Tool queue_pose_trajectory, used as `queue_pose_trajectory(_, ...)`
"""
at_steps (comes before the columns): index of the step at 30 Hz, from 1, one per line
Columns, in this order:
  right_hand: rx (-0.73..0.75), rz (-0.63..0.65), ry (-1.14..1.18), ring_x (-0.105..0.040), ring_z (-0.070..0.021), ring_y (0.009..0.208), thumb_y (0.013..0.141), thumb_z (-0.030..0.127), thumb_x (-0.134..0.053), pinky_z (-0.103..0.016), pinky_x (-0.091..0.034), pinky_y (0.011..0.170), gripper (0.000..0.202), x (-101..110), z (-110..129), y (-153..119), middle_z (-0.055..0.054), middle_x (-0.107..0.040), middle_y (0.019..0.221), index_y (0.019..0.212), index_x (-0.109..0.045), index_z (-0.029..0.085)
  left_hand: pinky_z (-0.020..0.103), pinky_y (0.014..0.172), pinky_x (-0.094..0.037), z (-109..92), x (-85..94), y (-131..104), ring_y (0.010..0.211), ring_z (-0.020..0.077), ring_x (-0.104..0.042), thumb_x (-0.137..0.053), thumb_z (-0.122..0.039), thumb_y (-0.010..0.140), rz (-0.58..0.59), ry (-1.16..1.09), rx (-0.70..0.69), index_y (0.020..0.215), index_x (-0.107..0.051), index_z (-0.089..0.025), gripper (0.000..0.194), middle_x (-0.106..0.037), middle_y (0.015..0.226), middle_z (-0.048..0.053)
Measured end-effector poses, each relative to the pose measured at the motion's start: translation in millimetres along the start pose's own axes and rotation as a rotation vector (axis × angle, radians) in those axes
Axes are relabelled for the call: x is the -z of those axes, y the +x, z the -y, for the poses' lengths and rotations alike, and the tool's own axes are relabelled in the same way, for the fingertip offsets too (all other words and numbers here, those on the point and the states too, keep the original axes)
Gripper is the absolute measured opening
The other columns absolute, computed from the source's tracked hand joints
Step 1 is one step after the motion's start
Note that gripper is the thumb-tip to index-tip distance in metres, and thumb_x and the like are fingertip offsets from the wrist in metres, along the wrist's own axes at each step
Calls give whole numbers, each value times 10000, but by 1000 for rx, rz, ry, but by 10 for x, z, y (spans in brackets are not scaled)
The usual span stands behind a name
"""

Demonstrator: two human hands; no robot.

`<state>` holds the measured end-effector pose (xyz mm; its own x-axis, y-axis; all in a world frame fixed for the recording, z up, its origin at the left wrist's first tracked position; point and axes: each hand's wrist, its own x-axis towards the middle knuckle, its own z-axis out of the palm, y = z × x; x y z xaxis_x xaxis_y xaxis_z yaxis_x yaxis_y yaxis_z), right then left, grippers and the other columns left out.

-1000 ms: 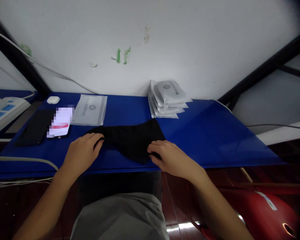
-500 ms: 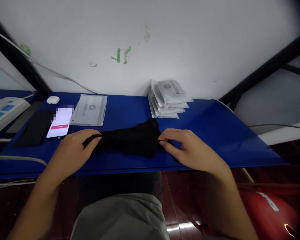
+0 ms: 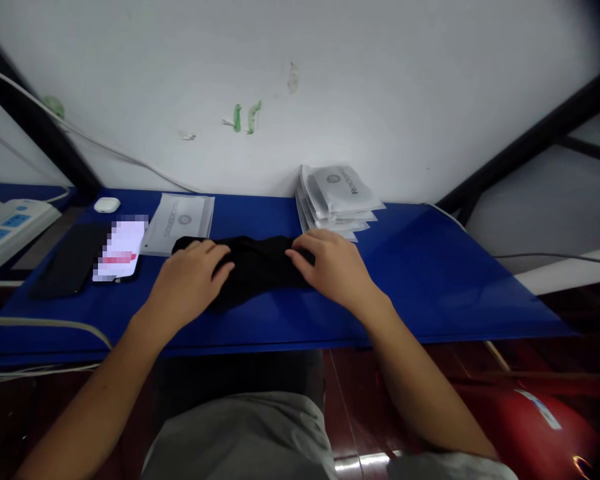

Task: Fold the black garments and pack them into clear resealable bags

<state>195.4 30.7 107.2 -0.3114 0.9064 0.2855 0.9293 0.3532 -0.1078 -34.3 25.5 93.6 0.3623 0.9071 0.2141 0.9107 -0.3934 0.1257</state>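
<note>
A piece of black cloth (image 3: pixel 263 263) lies stretched out sideways on the blue table, rumpled, its exact kind unclear. My left hand (image 3: pixel 193 273) is curled over its left part, with dark fabric between thumb and fingers. At the right end, my right hand (image 3: pixel 330 263) grips the cloth the same way, fingertips bent down onto it. The cloth's left end sticks out past my left knuckles and touches or overlaps the near corner of a flat frosted zip bag (image 3: pixel 183 217) with printed lettering.
Behind my right hand stands a stack of filled frosted bags (image 3: pixel 343 190). A lit phone (image 3: pixel 123 247), a dark phone-like slab (image 3: pixel 73 260) and a white earbud case (image 3: pixel 107 205) lie at left. A power strip (image 3: pixel 17 230) sits farther left. The white wall (image 3: pixel 380 100) rises behind the blue table (image 3: pixel 445 287).
Both hands have moved inward and the cloth has shifted away from me toward the bags. It was pinched taut at its ends before; now it lies lower and flatter under my fingers.
</note>
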Motion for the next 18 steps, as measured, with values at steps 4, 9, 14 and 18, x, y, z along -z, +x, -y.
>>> queue_pose_trajectory(4,35,219,-68,-598,-254,978,870,323,-615,-352,-428,789,245,-70,-27,-117,-89,-662,1027,1050,-632,157,390,835,-474,-15,-178,-94,1050,282,-564,-490,-336,915,114,100,-94,1203,-565,-147,352,-614,1162,118)
queue_pose_trajectory(9,78,355,-130,-591,-268,1001,850,265,-632,-357,-420,782,228,-200,-57,-178,-94,-653,1055,1050,-620,159,385,801,-469,15,-243,-107,996,270,-590,-477,-205,903,248,182,-87,1004,-623,-146,188,-648,1011,99)
queue_pose_trajectory(14,114,378,-106,-612,-225,899,878,128,-503,-330,-399,748,143,-136,-19,-326,-75,-667,929,901,-638,168,379,750,-481,41,-118,-286,913,266,-634,-505,-219,887,309,170,-24,981,-637,-166,170,-669,961,81)
queue_pose_trajectory(18,145,422,63,-607,-180,814,853,107,-493,-289,-393,706,183,100,6,-387,-27,-663,847,881,-647,201,417,840,-485,26,-57,-386,1047,300,-604,-598,-435,844,202,84,-22,1327,-476,-151,573,-623,1202,129)
